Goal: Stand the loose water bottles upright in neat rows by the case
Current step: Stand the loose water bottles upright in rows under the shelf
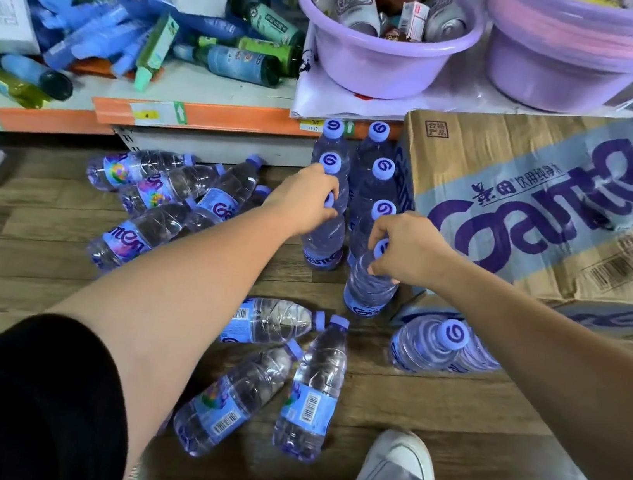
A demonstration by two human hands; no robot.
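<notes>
While the left hand [304, 197] grasps the left bottle [325, 241] about its neck and the right hand [407, 248] clasps the neck of the right bottle [367, 287], both bottles stand upright on the wooden floor [22, 239]. They close two rows of standing bottles [379, 183] that run toward 12 o'clock, just beside the cardboard case [518, 178] at 3 o'clock. Loose bottles lie on their sides: a heap [166, 194] at 9 o'clock of the hands, three more [313, 394] at 6 o'clock.

Wood-plank floor [39, 262], upright water bottles [372, 190] beside cardboard case [554, 216], loose bottles [158, 193] lying flat
</notes>
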